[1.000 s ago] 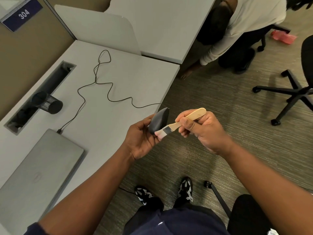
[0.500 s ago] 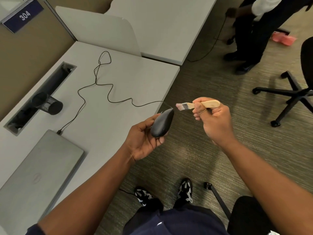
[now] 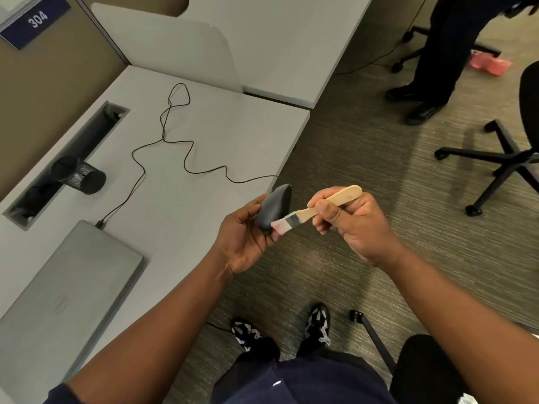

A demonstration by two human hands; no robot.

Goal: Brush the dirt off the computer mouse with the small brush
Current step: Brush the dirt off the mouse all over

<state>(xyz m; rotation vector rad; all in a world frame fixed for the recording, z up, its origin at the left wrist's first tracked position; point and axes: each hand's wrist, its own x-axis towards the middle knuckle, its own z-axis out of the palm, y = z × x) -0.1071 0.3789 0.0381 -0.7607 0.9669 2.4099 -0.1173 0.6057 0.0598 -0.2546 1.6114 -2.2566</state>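
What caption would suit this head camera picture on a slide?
Left hand holds a dark computer mouse beside the desk while the right hand sweeps a small wooden brush across it.

Light grey laminate table point(image 3: 204, 147), left side of scene, right edge running diagonally. On it: closed silver laptop point(image 3: 64, 293) at the near left; thin black cable point(image 3: 163, 138) plugged into the laptop's far corner, snaking across the top to the right edge; black mesh cup point(image 3: 80, 174) lying on its side at the rim of the long rectangular cable slot point(image 3: 67, 158) along the left. Second grey table point(image 3: 280, 39) abuts the far edge.
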